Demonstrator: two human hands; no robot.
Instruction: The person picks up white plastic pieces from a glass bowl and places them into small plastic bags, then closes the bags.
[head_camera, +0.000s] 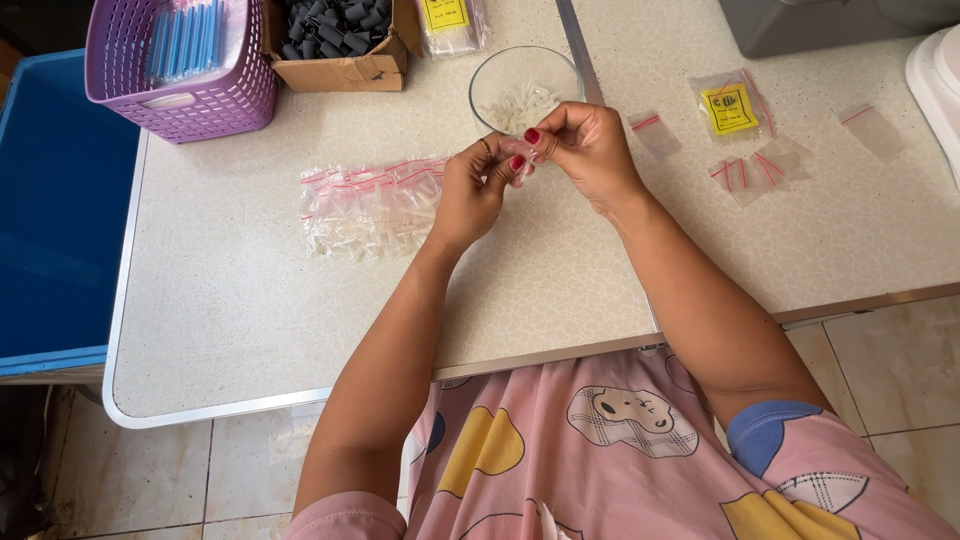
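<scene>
Clear plastic is what both hands work on: the left hand (470, 190) and right hand (590, 150) pinch one small zip bag (518, 152) between their fingertips, grip narrow and closed on it, just in front of the glass bowl (500, 70). The bowl holds small white plastic pieces. To the left on the bench (220, 300) lies a pile of filled bags (370, 205) with red strips, apparently finished; to the right a few flat empty bags (750, 175) seem left to fill. Farther back, a purple basket (180, 95) holds blue tubes and a cardboard box (345, 68) holds dark caps.
</scene>
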